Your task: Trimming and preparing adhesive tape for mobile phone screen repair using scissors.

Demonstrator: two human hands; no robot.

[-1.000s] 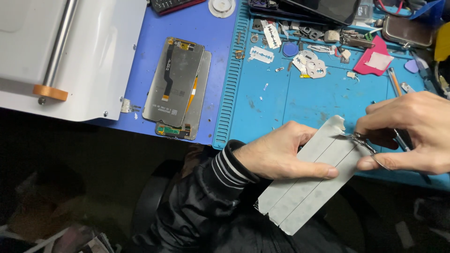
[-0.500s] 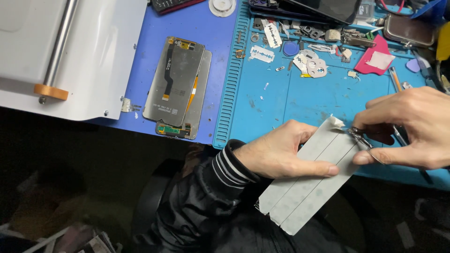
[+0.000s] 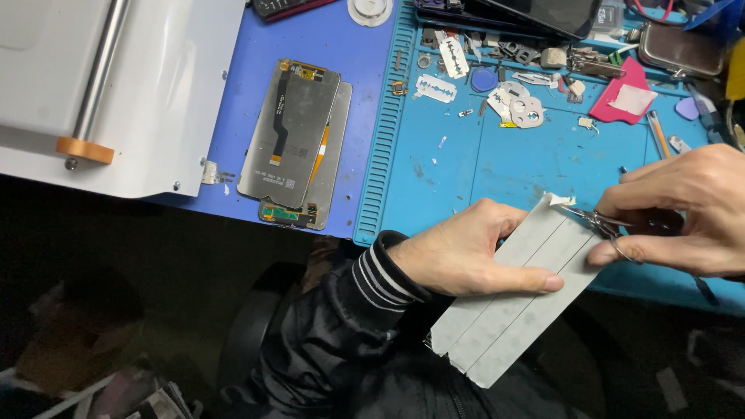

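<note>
My left hand [image 3: 473, 252] lies flat on a grey sheet of several adhesive strips [image 3: 504, 310], pinning it at the near edge of the blue mat [image 3: 528, 167]. My right hand [image 3: 687, 209] grips metal tweezers [image 3: 597, 221] whose tips pinch a small lifted white corner of film [image 3: 557, 199] at the sheet's far end. The sheet hangs partly over the table edge above my lap.
Two phone screen panels [image 3: 299, 140] lie stacked face down on the darker blue mat. A white machine with a steel roller [image 3: 101, 85] stands at left. Razor blades [image 3: 434, 88], small metal parts, a red cloth [image 3: 628, 97] and tools are scattered along the back.
The tweezers have moved left along the sheet's far end, and a small white corner of film is now lifted. My left hand has stayed in place.
</note>
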